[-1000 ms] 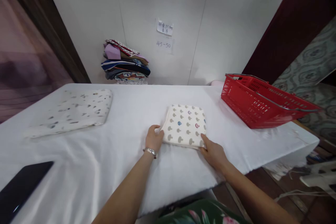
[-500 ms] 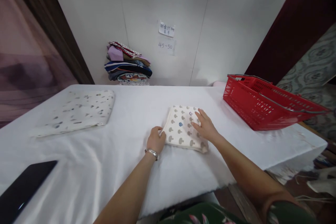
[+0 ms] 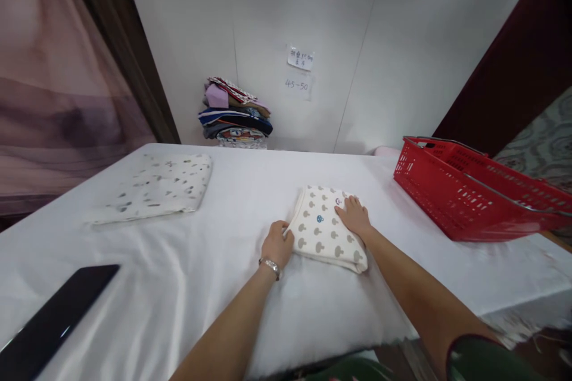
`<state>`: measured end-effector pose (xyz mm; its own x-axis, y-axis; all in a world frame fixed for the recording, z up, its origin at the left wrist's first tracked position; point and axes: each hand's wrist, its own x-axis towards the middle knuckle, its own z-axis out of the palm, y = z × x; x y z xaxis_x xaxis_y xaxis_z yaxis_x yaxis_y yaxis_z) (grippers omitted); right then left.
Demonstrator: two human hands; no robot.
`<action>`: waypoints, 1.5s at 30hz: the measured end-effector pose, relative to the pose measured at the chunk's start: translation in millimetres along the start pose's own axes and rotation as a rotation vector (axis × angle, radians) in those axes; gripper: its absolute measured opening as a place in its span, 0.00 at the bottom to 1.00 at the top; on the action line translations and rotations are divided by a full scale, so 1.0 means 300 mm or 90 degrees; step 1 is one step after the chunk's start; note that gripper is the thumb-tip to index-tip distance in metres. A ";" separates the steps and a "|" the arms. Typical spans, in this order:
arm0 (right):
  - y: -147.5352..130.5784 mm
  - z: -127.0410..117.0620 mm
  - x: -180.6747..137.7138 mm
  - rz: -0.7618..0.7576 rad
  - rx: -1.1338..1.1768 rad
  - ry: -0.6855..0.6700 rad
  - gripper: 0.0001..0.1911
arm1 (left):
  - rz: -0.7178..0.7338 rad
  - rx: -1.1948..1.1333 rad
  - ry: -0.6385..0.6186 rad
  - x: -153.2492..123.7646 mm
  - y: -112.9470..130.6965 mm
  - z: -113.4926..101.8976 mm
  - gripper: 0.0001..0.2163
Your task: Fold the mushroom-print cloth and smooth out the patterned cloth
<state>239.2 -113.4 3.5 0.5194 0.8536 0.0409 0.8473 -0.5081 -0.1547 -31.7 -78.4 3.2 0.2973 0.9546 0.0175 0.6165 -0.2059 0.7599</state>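
Mostly white cloth (image 3: 326, 227) | folded | grey mushroom print | one blue

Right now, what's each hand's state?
Left hand: curled at the left edge of the mushroom-print cloth; grip unclear.
Right hand: open, on the cloth's right side.

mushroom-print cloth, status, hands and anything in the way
Left hand at left edge of folded mushroom-print cloth, grip unclear. Right hand spread on its right side. Red shopping basket off to the right, out of the way.
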 end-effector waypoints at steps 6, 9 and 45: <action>-0.041 -0.044 0.008 -0.059 -0.004 0.018 0.25 | 0.020 -0.006 0.013 -0.005 -0.005 0.007 0.08; -0.114 -0.052 0.019 -0.190 0.045 0.065 0.21 | 0.021 -0.012 0.027 -0.007 -0.012 0.014 0.09; -0.367 -0.105 0.119 -0.567 0.002 -0.016 0.07 | 0.069 -0.032 0.030 -0.021 0.003 0.018 0.10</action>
<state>167.9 -30.7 53.1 -0.3344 0.9340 0.1254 0.9353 0.3453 -0.0778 -29.0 -85.7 0.3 0.3246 0.9367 0.1310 0.5453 -0.2985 0.7833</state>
